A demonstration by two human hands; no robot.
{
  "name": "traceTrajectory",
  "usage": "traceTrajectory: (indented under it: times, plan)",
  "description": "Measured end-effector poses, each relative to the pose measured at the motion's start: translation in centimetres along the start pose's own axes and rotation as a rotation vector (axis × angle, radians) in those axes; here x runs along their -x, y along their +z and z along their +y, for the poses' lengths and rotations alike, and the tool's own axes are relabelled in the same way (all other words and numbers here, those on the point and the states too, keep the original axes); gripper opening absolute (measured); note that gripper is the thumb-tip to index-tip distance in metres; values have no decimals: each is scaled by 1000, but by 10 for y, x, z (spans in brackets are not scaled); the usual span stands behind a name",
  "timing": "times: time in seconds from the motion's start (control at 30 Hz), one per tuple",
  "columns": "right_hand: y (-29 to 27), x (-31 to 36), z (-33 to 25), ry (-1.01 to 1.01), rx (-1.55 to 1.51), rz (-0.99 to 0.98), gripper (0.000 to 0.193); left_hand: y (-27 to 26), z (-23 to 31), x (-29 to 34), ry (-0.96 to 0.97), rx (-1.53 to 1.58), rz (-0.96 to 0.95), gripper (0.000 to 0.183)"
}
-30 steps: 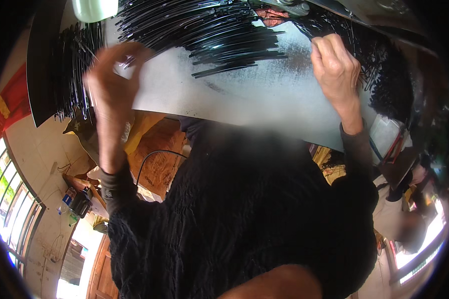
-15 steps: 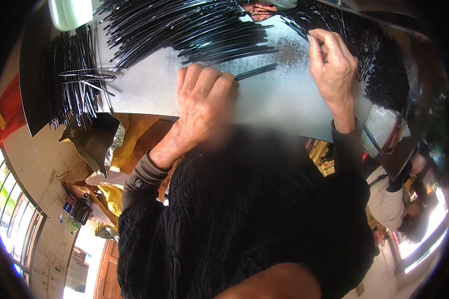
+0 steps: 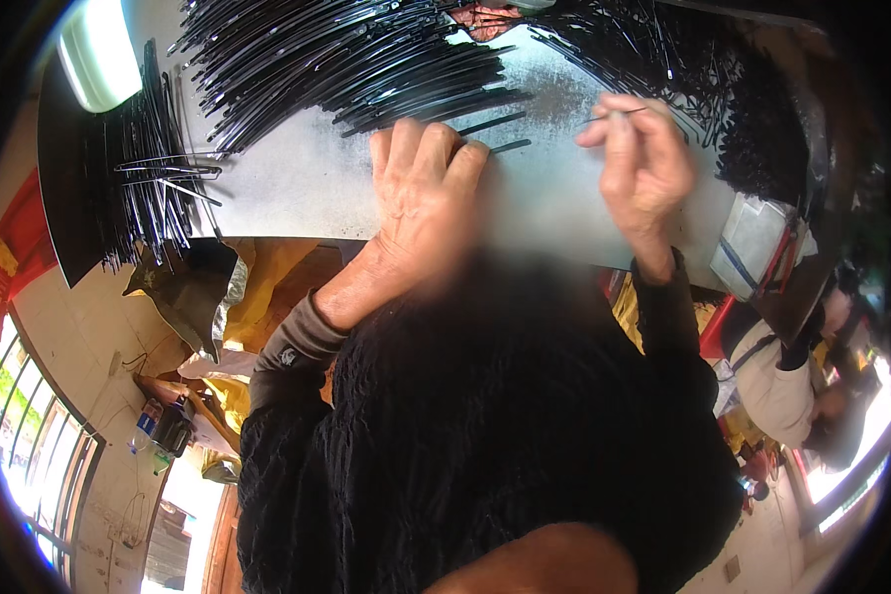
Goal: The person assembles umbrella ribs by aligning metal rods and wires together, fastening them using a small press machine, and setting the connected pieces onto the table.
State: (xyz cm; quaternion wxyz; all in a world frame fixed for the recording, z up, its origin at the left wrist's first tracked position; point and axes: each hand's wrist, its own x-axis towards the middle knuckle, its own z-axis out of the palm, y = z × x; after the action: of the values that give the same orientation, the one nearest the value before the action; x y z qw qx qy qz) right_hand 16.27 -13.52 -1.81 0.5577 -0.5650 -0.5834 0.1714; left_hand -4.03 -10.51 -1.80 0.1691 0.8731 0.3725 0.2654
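Slim, glossy black strips (image 3: 346,59) lie in a slanting row on a pale grey tabletop (image 3: 297,183). My left hand (image 3: 426,193) is closed at the near edge of this row, fingers curled down. A black strip (image 3: 511,147) sticks out to the right from under it; the hand hides the strip's other end. Just beyond, another strip (image 3: 492,124) lies at a similar slant. My right hand (image 3: 648,163) is raised over the right of the table, slightly blurred. Its thumb and fingertips are pinched together on something too thin to make out.
More black strips (image 3: 153,178) are stacked crosswise at the far left, near a white-green container (image 3: 99,54). A tangled black heap (image 3: 762,129) covers the right side. Beside it sits a clear flat box (image 3: 752,243). Another person (image 3: 777,391) is at lower right.
My right hand has drawn back toward me from the strips at the far right. A further strip now shows beside my left hand, which stays closed. The whole view has shifted slightly.
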Motion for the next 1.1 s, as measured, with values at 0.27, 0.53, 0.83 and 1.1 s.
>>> traceTrajectory:
  times: [0.27,0.53,0.83,1.1]
  plan:
    - [6,-1,-5,147,157,-141,10,-13,-9,-18,-13,179,52,19]
    - [51,-24,-24,293,14,-173,11,-16,-38,-82,-8,291,178,22]
    - [55,-41,-18,315,8,-109,9,-6,-42,-86,-28,310,166,22]
    - [55,-48,-21,472,-253,-107,7,-10,-38,-85,-40,168,109,27]
